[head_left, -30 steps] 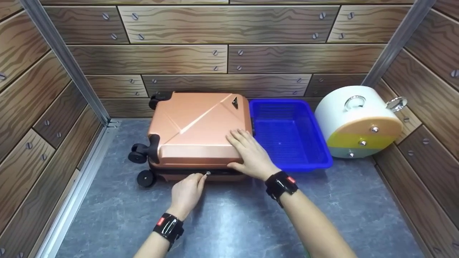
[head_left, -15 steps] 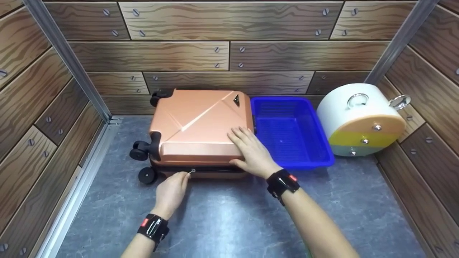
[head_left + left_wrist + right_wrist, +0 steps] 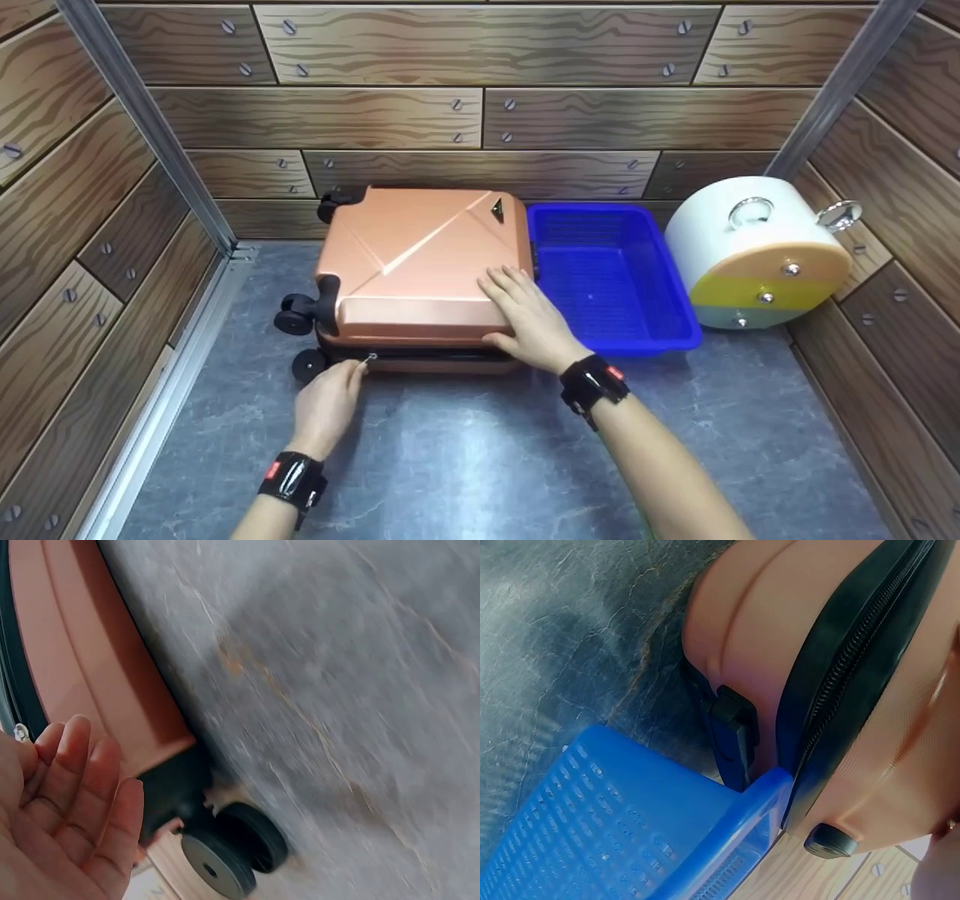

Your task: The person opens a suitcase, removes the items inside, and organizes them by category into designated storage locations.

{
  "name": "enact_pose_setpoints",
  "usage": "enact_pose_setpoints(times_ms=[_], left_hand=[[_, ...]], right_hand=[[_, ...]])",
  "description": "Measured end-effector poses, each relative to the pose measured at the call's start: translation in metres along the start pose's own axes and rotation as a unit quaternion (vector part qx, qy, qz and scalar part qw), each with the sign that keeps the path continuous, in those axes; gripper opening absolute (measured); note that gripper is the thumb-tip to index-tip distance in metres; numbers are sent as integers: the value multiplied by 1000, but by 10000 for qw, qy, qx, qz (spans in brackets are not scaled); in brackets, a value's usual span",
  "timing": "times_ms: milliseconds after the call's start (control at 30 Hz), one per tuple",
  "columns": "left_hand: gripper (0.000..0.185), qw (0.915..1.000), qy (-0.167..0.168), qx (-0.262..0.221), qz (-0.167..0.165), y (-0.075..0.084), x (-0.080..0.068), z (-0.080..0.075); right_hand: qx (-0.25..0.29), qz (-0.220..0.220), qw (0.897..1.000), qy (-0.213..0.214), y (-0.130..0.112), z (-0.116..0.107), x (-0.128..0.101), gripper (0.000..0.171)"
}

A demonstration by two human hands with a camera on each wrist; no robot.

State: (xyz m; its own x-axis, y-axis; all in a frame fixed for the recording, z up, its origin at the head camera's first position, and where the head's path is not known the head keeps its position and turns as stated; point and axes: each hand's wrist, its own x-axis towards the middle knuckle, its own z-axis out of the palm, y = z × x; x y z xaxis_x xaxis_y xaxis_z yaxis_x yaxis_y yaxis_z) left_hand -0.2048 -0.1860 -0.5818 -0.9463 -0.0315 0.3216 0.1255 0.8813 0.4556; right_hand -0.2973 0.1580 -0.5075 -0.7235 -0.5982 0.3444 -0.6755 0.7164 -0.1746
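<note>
Works between wood-patterned panels [image 3: 375, 45], over a marbled grey surface [image 3: 465, 450]. Pinches the metal zipper pull [image 3: 21, 733] with the left grip [image 3: 328, 403], fingertips together on it, likely for a straight tug along the zip [image 3: 853, 652]. Rests the right grip [image 3: 536, 322], fingers apart, on the near right end of the copper suitcase [image 3: 427, 244], probably bracing it against tugging. Has it lying flat beyond both grips, wheels [image 3: 294, 322] just past the left, blue basket [image 3: 611, 350] just past the right.
</note>
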Motion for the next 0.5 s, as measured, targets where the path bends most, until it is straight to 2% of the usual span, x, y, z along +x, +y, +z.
enact_pose_setpoints(times_ms=[500], left_hand=[[25, 9967, 41, -446, -681, -37, 1, -17]], right_hand=[[-18, -34, 10000, 19, 0, 0, 1, 94]])
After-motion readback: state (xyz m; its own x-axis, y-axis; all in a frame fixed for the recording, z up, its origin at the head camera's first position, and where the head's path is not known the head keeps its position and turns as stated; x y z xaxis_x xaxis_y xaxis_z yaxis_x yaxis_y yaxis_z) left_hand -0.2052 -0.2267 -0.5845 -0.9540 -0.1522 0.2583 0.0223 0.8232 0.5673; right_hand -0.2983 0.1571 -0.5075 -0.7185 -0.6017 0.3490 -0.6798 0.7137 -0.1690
